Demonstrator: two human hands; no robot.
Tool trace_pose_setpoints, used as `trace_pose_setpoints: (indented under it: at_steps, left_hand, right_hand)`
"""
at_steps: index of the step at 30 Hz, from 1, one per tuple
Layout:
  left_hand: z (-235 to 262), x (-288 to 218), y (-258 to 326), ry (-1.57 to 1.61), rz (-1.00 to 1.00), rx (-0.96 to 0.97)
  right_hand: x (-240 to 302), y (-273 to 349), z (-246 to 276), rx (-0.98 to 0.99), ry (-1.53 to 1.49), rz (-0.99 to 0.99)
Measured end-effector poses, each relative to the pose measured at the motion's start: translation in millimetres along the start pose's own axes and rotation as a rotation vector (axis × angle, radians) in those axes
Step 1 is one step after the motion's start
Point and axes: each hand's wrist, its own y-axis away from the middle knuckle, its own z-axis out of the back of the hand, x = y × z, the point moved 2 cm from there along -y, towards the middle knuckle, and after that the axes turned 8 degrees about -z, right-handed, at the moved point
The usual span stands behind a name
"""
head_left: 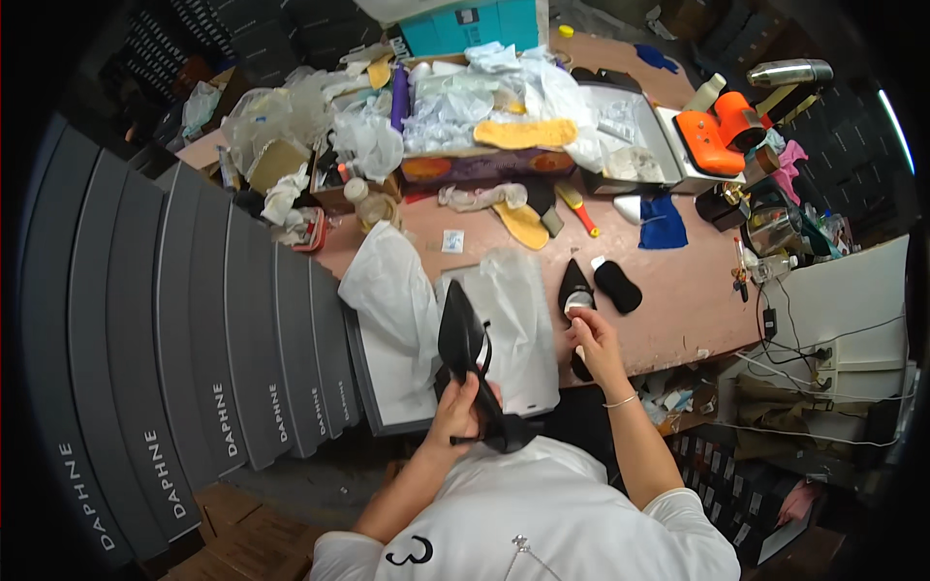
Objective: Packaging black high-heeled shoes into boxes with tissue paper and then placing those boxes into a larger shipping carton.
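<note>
My left hand (455, 414) is wrapped round a black pointed-toe shoe (457, 329), its toe pointing away and its strap hanging loose. Below the shoe lies an open shoebox (387, 399) lined with white tissue paper (513, 290). To the right, my right hand (595, 341) hovers at the opening of a second black pointed shoe (573, 277) on the table. Its thumb and fingers are pinched together beside something white in that shoe; what they hold, if anything, is too small to make out. A black oblong pad (618, 287) rests beside the second shoe.
Tall stacks of grey shoeboxes (184, 329) line the left. Across the pink table (678, 320) stand a carton of crumpled plastic (465, 111), yellow insoles (523, 225), a brush (578, 208), a blue cloth (663, 225) and an orange device (712, 140). Cables (804, 339) hang at the right.
</note>
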Motion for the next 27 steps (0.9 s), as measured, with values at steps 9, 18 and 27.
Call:
trace_pose_setpoints:
  at_steps: [9, 18, 27]
  left_hand:
    - [-7, -33, -3, -0.03, 0.057, 0.097]
    - [26, -18, -10, -0.365, 0.084, 0.023]
    - [-21, -1, 13, -0.698, -0.166, 0.163]
  right_hand:
    - [0, 127, -55, 0.318, -0.093, -0.058]
    - [-37, 203, -64, 0.302, -0.004, -0.053]
    - [-47, 224, -16, 0.233, -0.021, 0.156]
